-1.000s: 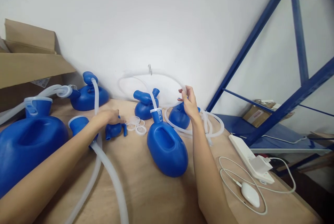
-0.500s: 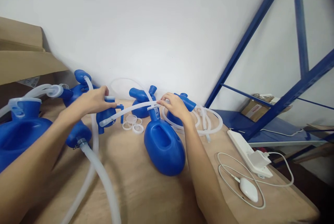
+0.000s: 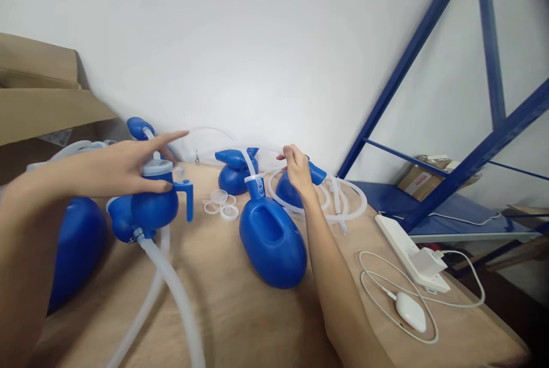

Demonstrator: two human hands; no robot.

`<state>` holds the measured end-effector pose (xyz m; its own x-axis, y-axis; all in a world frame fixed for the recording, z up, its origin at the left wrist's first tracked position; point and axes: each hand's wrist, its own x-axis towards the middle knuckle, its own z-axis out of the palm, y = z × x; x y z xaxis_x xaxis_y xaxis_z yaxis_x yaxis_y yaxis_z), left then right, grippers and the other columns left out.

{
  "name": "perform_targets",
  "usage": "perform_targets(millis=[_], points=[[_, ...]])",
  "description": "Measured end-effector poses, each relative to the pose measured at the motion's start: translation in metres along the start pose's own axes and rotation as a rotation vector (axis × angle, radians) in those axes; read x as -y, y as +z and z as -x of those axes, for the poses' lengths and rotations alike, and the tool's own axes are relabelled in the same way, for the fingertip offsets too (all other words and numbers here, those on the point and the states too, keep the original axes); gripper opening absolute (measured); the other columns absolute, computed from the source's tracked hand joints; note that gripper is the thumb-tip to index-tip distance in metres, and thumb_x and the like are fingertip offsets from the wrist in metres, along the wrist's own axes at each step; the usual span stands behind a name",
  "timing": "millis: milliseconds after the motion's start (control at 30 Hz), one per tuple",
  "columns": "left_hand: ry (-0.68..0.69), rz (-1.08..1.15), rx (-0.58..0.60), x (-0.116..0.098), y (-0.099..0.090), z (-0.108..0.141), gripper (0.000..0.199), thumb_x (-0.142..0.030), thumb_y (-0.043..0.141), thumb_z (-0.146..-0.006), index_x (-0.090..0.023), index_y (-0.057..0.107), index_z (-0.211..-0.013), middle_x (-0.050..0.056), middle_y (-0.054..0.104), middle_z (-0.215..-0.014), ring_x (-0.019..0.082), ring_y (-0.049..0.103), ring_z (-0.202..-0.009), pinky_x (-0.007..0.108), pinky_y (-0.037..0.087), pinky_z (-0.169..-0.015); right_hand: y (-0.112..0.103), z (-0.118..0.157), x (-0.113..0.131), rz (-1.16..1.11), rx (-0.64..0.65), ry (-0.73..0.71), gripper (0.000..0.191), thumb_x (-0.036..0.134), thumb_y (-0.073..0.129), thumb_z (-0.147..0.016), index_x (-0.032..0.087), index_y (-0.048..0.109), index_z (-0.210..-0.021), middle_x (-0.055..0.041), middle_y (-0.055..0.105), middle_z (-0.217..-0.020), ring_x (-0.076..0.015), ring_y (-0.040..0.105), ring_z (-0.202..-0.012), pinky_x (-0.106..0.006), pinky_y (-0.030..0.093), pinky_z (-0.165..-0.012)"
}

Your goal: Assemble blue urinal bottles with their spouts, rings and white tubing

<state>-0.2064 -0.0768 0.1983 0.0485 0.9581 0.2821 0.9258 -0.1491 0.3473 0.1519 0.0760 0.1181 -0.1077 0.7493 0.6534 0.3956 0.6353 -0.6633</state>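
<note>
Workshop (seemingly), blue rack [image 3: 472, 170], cardboard box [image 3: 38, 109]

Left hand [image 3: 114, 170] grips a blue lidded cup [image 3: 155, 208] with side handle, index finger stretched out, over the left part of the table [image 3: 240, 328]. Right hand [image 3: 298, 169], nearer the far edge, pinches a thin clear tube [image 3: 271, 154]; tube is blurred. Mid-table: blue bottle [image 3: 272, 242], neck toward far edge. Clear rings [image 3: 229, 212] lie left of it. Coiled tubing [image 3: 358, 202] sits by the far right corner. Thick hose [image 3: 182, 293] runs to the near edge. Power strip [image 3: 401, 245] along right edge, white puck [image 3: 410, 312] with cable nearby. Cardboard box [image 3: 47, 105] at far left corner.
</note>
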Motion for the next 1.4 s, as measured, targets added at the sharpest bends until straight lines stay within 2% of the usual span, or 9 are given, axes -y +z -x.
perform_targets(millis=[100,167,500,667,833,967,1100,1233,1400], points=[[0.112,0.072,0.198,-0.003,0.01,-0.003,0.112,-0.069,0.07,-0.069,-0.035,0.03,-0.168,0.003,0.07,-0.141,0.024,0.072,-0.095,0.026,0.054,-0.081,0.001,0.001,0.002,0.009,-0.007,0.004,0.064,0.083,0.036,-0.098,0.024,0.057,-0.084,-0.0051,0.076,-0.09,-0.0196,0.066,-0.074,-0.031,0.055,-0.065],[0.126,0.046,0.169,-0.003,0.015,-0.008,0.116,-0.072,0.067,-0.073,-0.029,0.021,-0.171,0.008,0.067,-0.147,0.028,0.072,-0.104,0.029,0.054,-0.087,-0.001,0.001,0.003,0.008,-0.013,0.005,0.064,0.083,0.034,-0.098,0.024,0.056,-0.084,-0.0054,0.076,-0.09,-0.02,0.066,-0.076,-0.03,0.055,-0.065],[0.161,0.192,-0.082,-0.019,0.024,-0.015,0.081,-0.072,0.065,-0.08,-0.029,0.062,-0.148,0.005,0.074,-0.133,0.027,0.069,-0.104,0.034,0.056,-0.089,-0.001,0.002,0.006,0.082,0.134,-0.027,0.056,0.076,0.035,-0.103,0.026,0.054,-0.087,-0.004,0.076,-0.095,-0.0227,0.07,-0.091,-0.032,0.052,-0.075],[0.232,0.159,-0.079,-0.025,0.03,-0.014,0.085,-0.073,0.059,-0.086,-0.032,0.05,-0.16,0.005,0.074,-0.133,0.027,0.071,-0.095,0.038,0.056,-0.091,0.004,0.002,0.002,0.184,0.107,0.005,0.054,0.069,0.031,-0.107,0.026,0.054,-0.084,-0.0036,0.076,-0.094,-0.0223,0.069,-0.088,-0.032,0.048,-0.078],[0.39,0.22,-0.098,-0.034,0.035,-0.014,0.057,-0.056,0.049,-0.102,-0.021,0.066,-0.144,0.007,0.071,-0.138,0.027,0.067,-0.118,0.037,0.051,-0.109,0.005,0.001,0.001,0.263,0.117,-0.001,0.049,0.059,0.03,-0.11,0.025,0.06,-0.091,-0.0057,0.076,-0.1,-0.0242,0.069,-0.094,-0.035,0.048,-0.085],[0.41,0.232,-0.12,-0.04,0.045,-0.017,0.053,-0.054,0.048,-0.104,-0.021,0.071,-0.138,0.007,0.071,-0.139,0.029,0.065,-0.126,0.039,0.049,-0.114,0.002,0.004,0.024,0.35,0.173,-0.211,0.041,0.052,0.038,-0.11,0.026,0.066,-0.126,-0.0106,0.072,-0.132,-0.0317,0.059,-0.13,-0.05,0.043,-0.111],[0.396,0.211,-0.101,-0.047,0.06,-0.018,0.055,-0.063,0.042,-0.101,-0.031,0.073,-0.133,0.005,0.071,-0.136,0.032,0.065,-0.126,0.041,0.051,-0.113,0.009,0.017,0.067,0.149,0.313,-0.509,0.05,0.051,0.05,-0.108,0.036,0.048,-0.155,-0.0058,0.062,-0.148,-0.0286,0.053,-0.14,-0.052,0.04,-0.121],[0.387,0.201,-0.074,-0.059,0.065,-0.012,0.059,-0.067,0.039,-0.1,-0.028,0.077,-0.122,0.007,0.076,-0.122,0.031,0.069,-0.114,0.039,0.055,-0.104,0.023,0.032,0.096,0.113,0.359,-0.552,0.038,0.044,0.043,-0.112,0.034,0.064,-0.142,-0.0059,0.065,-0.129,-0.0218,0.067,-0.115,-0.036,0.056,-0.103],[0.222,0.208,-0.214,-0.06,0.044,-0.003,0.062,-0.074,0.055,-0.09,-0.024,0.076,-0.122,0.006,0.077,-0.121,0.03,0.069,-0.104,0.04,0.056,-0.101,0.018,0.03,0.094,0.153,0.286,-0.505,0.037,0.042,0.039,-0.112,0.027,0.068,-0.129,-0.0079,0.068,-0.119,-0.024,0.069,-0.109,-0.037,0.056,-0.098]])
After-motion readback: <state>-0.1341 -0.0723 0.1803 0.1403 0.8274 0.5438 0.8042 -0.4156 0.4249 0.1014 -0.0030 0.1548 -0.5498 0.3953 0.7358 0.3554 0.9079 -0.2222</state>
